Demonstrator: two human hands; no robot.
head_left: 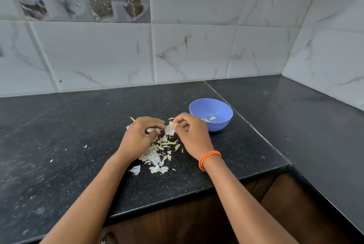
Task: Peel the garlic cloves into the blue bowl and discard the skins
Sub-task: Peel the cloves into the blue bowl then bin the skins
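Observation:
My left hand (140, 135) curls around a garlic clove (151, 130) above the black countertop (78, 129). My right hand (190, 133), with an orange band at the wrist, pinches a white papery garlic skin (169, 128) between the two hands. A pile of loose skins (157, 153) lies on the counter under and in front of my hands. The blue bowl (211, 114) stands just right of my right hand, with a few peeled cloves (209, 119) inside.
A tiled wall rises behind the counter and along the right side. The counter's front edge (197, 189) drops to dark wooden cabinets below. Small skin scraps (85, 146) are scattered to the left.

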